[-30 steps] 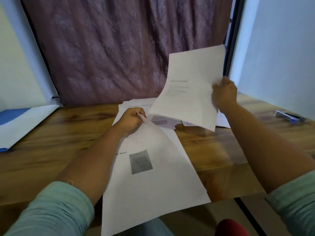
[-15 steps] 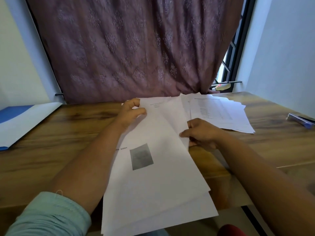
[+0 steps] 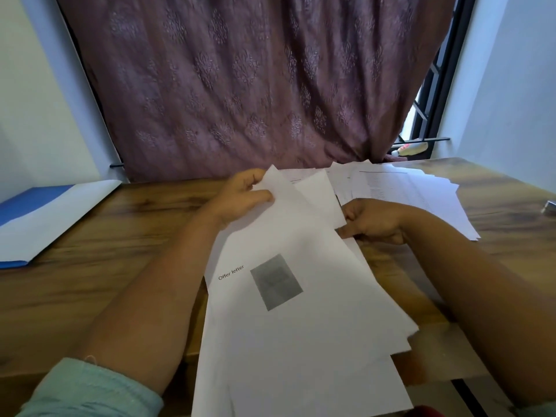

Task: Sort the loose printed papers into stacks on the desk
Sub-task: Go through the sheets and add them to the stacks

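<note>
Both hands are on the near bundle of white printed sheets (image 3: 288,311), which hangs off the front edge of the brown wooden desk (image 3: 99,254); its top page reads "Offer letter" beside a grey printed rectangle. The left hand (image 3: 240,197) pinches the far left corner of the bundle, thumb on top, fingers curled behind. The right hand (image 3: 373,219) curls round the right edge, gripping the sheets, with one page corner peeling up between the two hands. Just behind the right hand, touching the bundle's far end, lies the fanned pile of white printed pages (image 3: 412,191) against the mauve patterned curtain (image 3: 240,85).

Open wood spreads to the left, as far as the blue and white folder (image 3: 45,215) at the left edge; a small metal object (image 3: 550,206) sits at the far right edge.

Half a second ago the right hand lay lower on the edge; now it has slid further up, and the left-hand corner is lifted higher.
</note>
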Demonstrator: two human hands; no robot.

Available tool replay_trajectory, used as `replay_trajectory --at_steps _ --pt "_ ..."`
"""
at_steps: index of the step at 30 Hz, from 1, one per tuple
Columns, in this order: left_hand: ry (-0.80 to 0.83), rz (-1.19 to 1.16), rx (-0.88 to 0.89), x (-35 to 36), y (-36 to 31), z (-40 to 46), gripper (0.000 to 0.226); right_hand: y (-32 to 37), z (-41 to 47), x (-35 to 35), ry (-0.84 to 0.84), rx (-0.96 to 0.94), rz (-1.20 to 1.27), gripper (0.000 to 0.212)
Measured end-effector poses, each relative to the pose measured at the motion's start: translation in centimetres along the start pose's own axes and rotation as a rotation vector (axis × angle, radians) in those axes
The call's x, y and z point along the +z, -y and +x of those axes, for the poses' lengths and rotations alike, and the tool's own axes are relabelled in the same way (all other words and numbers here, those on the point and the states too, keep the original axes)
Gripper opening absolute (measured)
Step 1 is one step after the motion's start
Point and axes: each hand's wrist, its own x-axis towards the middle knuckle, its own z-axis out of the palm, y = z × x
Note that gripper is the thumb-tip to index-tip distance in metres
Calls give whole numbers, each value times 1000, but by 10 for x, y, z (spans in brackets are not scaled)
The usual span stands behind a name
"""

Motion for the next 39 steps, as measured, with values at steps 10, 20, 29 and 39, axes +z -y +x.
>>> replay_trajectory --at_steps 10,20,29,39 --pt "364 84 -60 3 4 -9 43 17 28 -18 43 -11 222 34" --pt "480 208 -121 9 19 -10 20 -23 56 0 -207 -143 -131 14" --pt "466 144 -181 13 22 -10 28 -17 60 12 -87 -141 -292 36" --pt "265 223 -131 11 19 -6 30 -3 42 15 -172 -284 -52 15"
